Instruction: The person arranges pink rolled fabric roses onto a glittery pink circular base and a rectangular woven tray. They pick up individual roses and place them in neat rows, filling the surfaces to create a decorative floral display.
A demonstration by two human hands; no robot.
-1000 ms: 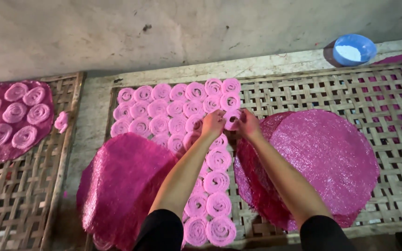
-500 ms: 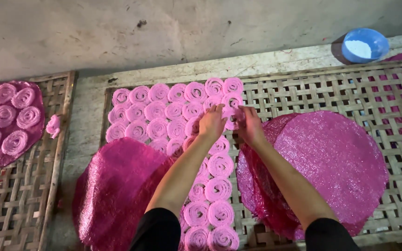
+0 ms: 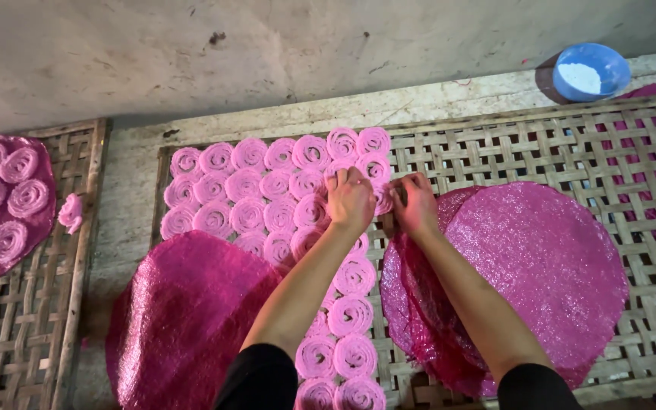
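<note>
Working side by side over the woven bamboo tray [image 3: 540, 144], near the right edge of a patch of pink spiral coils [image 3: 267, 190]. Left hand [image 3: 351, 199] lying palm down, fingers curled and pressing on one coil [image 3: 377, 168] at the patch's right border, knuckles hiding most of what sits beneath. Right hand [image 3: 414, 203] just beside it, fingers bent down and pinching at the same spot, thumb nearly touching the left hand; impossible telling whether a coil is truly lifted or only pressed flat, since the fingertips are covering it. Coils lying in close rows, touching each other, running on in a narrow column [image 3: 343, 334] down between the two forearms. Flanking that column: a magenta round mesh mat [image 3: 184, 326] under the left forearm and a stack of similar pink round mats [image 3: 548, 258] beneath the right forearm. Sitting well apart at the far right corner, a blue bowl [image 3: 592, 70] holding white powder. Lying on a second bamboo tray [image 3: 17, 334] at far left, another mat carrying more coils [image 3: 5, 201].
</note>
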